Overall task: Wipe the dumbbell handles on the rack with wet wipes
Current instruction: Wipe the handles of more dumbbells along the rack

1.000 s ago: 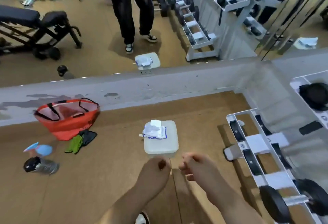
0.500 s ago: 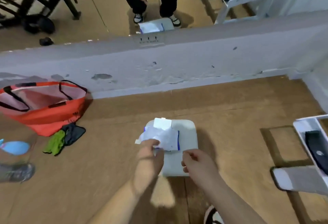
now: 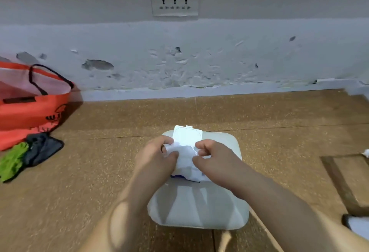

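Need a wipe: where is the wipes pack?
Head view, centre: the wipes pack lies on the white box, held by left hand and right hand, right of the orange bag.

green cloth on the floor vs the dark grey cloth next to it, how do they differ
The bright green crumpled cloth lies farther left and nearer the camera; the dark grey crumpled cloth sits right of it, nearer the wall. The green one is bunched into a narrow strip, while the grey one spreads wider. Both lie touching each other on the brown speckled floor beside the orange fabric bag.
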A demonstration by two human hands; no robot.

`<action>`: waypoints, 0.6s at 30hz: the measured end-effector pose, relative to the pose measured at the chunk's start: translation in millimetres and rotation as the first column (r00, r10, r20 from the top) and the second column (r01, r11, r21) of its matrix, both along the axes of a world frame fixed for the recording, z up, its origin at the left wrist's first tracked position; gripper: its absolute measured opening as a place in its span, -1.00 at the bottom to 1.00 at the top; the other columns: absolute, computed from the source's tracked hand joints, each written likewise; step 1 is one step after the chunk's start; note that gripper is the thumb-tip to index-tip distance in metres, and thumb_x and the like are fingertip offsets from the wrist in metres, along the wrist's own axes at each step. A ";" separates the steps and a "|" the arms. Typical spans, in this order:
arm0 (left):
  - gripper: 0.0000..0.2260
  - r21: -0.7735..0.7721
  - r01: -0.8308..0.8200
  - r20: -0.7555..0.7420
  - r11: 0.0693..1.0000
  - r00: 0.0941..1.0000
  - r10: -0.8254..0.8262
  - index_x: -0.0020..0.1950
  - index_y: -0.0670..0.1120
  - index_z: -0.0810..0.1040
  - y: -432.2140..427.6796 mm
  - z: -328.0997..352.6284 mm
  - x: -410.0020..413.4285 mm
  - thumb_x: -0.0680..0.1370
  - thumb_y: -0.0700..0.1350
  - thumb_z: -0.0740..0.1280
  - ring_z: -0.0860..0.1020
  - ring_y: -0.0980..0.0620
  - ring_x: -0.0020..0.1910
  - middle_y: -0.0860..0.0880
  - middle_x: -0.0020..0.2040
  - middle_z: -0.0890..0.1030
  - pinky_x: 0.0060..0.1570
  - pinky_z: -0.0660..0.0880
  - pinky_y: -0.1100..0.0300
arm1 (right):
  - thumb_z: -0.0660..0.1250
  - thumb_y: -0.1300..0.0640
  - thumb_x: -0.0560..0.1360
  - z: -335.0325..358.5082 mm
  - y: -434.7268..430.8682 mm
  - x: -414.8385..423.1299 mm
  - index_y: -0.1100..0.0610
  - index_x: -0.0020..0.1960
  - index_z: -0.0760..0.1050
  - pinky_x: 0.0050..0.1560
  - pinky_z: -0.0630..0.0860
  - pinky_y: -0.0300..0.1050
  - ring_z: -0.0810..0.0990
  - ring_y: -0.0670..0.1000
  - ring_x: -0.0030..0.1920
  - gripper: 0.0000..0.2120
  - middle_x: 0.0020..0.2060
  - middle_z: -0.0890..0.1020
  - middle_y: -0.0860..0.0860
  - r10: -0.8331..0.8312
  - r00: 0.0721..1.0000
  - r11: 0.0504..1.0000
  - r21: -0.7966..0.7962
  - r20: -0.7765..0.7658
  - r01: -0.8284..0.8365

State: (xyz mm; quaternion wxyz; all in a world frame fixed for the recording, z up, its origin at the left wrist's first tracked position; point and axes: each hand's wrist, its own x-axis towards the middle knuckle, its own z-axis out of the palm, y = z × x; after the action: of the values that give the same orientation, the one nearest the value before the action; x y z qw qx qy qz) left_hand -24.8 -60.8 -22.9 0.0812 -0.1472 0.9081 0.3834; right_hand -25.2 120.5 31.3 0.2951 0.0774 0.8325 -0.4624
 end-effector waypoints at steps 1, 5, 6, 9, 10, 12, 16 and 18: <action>-0.92 -0.040 0.017 -0.023 0.999 1.000 -0.018 -0.01 0.15 0.62 0.6 2.9 -1.2 0.52 -0.01 0.40 0.53 0.13 -0.14 0.13 -0.17 0.57 -0.08 0.45 0.14 | 0.30 0.02 0.62 -0.9 0.8 -0.7 -0.11 0.47 0.39 0.00 0.50 -0.20 0.58 -0.10 0.11 -0.58 0.20 0.51 -0.18 -0.010 1.000 1.000 -0.004 0.022 0.010; -0.88 -0.037 0.025 -0.216 0.999 0.976 -0.032 -0.18 0.19 0.65 2.1 10.2 1.2 0.54 0.00 0.43 0.47 0.23 0.06 0.25 -0.05 0.56 0.20 0.34 0.09 | 0.32 0.11 0.60 -2.0 1.2 -6.9 -0.10 0.48 0.40 0.06 0.58 -0.15 0.59 -0.10 0.07 -0.54 0.15 0.55 -0.13 -0.082 0.996 0.996 -0.032 0.040 0.083; -0.87 0.024 0.018 -0.260 1.000 0.966 -0.011 -0.19 0.17 0.64 2.1 13.0 2.5 0.54 -0.03 0.44 0.50 0.23 0.03 0.25 -0.07 0.59 0.16 0.39 0.12 | 0.34 0.14 0.58 -2.2 1.5 -6.1 -0.10 0.47 0.41 0.05 0.60 -0.15 0.59 -0.11 0.07 -0.52 0.16 0.54 -0.13 -0.108 0.993 0.993 -0.050 0.038 0.110; -0.86 0.325 -0.033 -0.279 0.945 0.951 0.130 -0.16 0.07 0.63 6.3 28.7 4.9 0.60 -0.09 0.40 0.54 0.22 -0.22 0.17 -0.20 0.63 -0.20 0.45 0.32 | 0.44 0.12 0.51 -2.1 2.6 -4.4 -0.16 0.45 0.45 -0.06 0.57 -0.23 0.62 -0.14 0.13 -0.46 0.25 0.54 -0.19 -0.147 0.989 0.983 -0.115 -0.005 0.146; -0.86 0.393 -0.040 -0.278 0.919 0.947 0.161 -0.14 0.04 0.62 8.5 34.6 4.5 0.61 -0.11 0.39 0.52 0.22 -0.28 0.14 -0.25 0.62 -0.27 0.43 0.37 | 0.48 0.09 0.49 -1.9 3.5 -5.4 -0.16 0.43 0.47 -0.04 0.58 -0.23 0.64 -0.16 0.15 -0.46 0.25 0.57 -0.20 -0.151 0.988 0.977 -0.153 -0.015 0.147; -0.90 0.570 -0.063 -0.195 0.820 0.958 0.209 -0.07 -0.03 0.62 11.4 44.6 3.3 0.64 -0.13 0.38 0.55 0.18 -0.31 0.13 -0.28 0.63 -0.30 0.48 0.33 | 0.53 0.07 0.49 0.2 3.6 -7.1 -0.14 0.38 0.52 0.00 0.59 -0.23 0.69 -0.18 0.09 -0.51 0.20 0.65 -0.18 -0.168 0.986 0.949 -0.271 0.003 0.163; -0.84 0.894 -0.108 0.094 0.436 0.994 0.053 0.14 -0.10 0.61 6.3 45.1 0.0 0.59 -0.10 0.44 0.68 -0.14 -0.09 -0.19 0.01 0.72 -0.09 0.58 0.01 | 0.49 -0.01 0.51 8.6 9.5 -14.6 0.01 0.30 0.64 0.26 0.60 0.04 0.72 0.05 0.16 -0.63 0.18 0.72 0.06 -0.167 0.980 0.857 -0.476 0.108 0.199; -0.73 0.920 -0.084 0.100 0.383 0.995 -0.022 0.19 -0.09 0.60 2.2 36.4 0.4 0.51 -0.11 0.47 0.69 -0.19 -0.02 -0.23 0.09 0.71 -0.06 0.59 0.00 | 0.38 0.01 0.61 11.8 14.0 -16.4 0.17 0.31 0.63 0.34 0.56 0.15 0.66 0.20 0.26 -0.65 0.22 0.69 0.18 -0.087 0.979 0.795 -0.580 0.182 0.178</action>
State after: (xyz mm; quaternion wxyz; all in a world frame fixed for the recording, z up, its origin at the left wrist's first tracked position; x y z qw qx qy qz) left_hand -24.4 -58.6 13.5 0.1850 -0.1122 0.5344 0.8171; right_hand -41.6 134.5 43.1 0.3315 0.0733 0.6148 -0.7119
